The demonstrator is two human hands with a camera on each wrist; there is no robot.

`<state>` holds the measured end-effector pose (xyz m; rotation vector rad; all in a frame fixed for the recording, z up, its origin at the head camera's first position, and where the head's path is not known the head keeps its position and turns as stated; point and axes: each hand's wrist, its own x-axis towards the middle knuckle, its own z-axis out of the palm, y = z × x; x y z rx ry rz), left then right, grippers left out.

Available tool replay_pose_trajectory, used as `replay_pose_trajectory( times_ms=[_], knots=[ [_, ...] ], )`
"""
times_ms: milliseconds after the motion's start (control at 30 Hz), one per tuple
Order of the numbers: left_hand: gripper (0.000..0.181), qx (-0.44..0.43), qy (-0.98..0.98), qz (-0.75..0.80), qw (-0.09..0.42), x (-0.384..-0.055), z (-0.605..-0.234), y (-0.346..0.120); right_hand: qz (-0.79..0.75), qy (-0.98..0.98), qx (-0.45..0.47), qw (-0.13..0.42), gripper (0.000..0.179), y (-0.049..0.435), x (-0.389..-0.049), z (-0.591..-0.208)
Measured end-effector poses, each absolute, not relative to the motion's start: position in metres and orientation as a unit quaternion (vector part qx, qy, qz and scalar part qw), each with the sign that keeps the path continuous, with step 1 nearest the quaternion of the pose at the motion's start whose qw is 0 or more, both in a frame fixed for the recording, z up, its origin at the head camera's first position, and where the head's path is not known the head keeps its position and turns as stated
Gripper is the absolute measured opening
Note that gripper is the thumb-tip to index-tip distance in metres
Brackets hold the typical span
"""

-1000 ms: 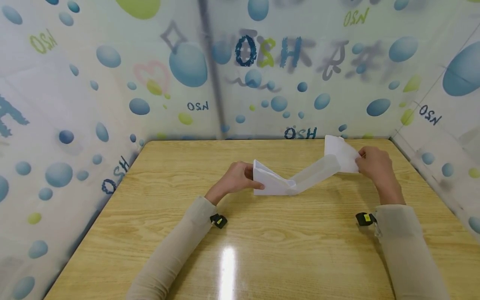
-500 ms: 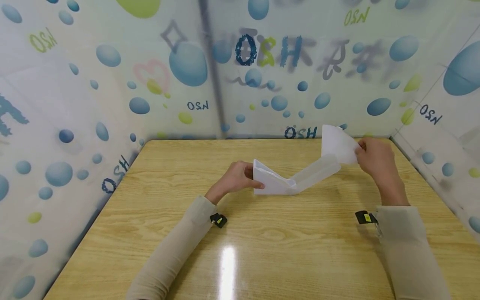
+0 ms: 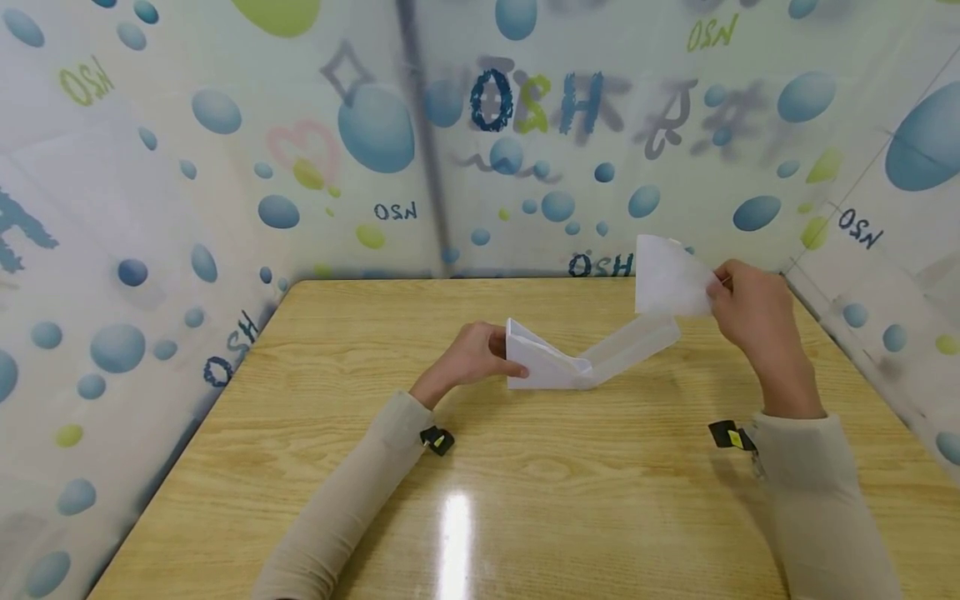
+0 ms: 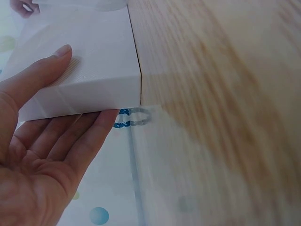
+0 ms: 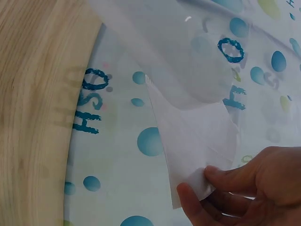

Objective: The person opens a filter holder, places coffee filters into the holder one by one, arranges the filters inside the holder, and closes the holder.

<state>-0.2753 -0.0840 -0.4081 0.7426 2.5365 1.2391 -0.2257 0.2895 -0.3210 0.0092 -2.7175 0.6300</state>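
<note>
A white, box-like folded paper piece [image 3: 543, 371] stands on the table, open at its top. My left hand [image 3: 474, 354] grips its left end, thumb on the near face. In the left wrist view the fingers lie under its edge [image 4: 84, 92]. From its right end a translucent, trough-shaped strip [image 3: 630, 346] slants up to the right. My right hand [image 3: 757, 312] pinches the corner of a white paper flap [image 3: 670, 277], raised above the strip's far end. In the right wrist view the translucent sheet [image 5: 174, 52] meets this flap; how they are joined I cannot tell.
The wood-grain table [image 3: 525, 483] reaches back to a printed curtain wall [image 3: 487, 183] with blue and green spots. Small black straps [image 3: 437, 441] hang at both wrists. A bright light reflection lies on the table's front part.
My right hand has risen, lifting the white flap higher and slightly leftward, past the table's back edge in the head view. The left hand and the box-like piece have stayed put.
</note>
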Motion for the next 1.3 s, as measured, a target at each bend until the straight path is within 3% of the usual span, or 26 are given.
replay_pose_trajectory(
  times_ms=[1300],
  knots=[
    [0.037, 0.254, 0.864, 0.422, 0.109, -0.274, -0.406, -0.084, 0.238, -0.939, 0.033, 0.247, 0.023, 0.263, -0.207, -0.302]
  ],
)
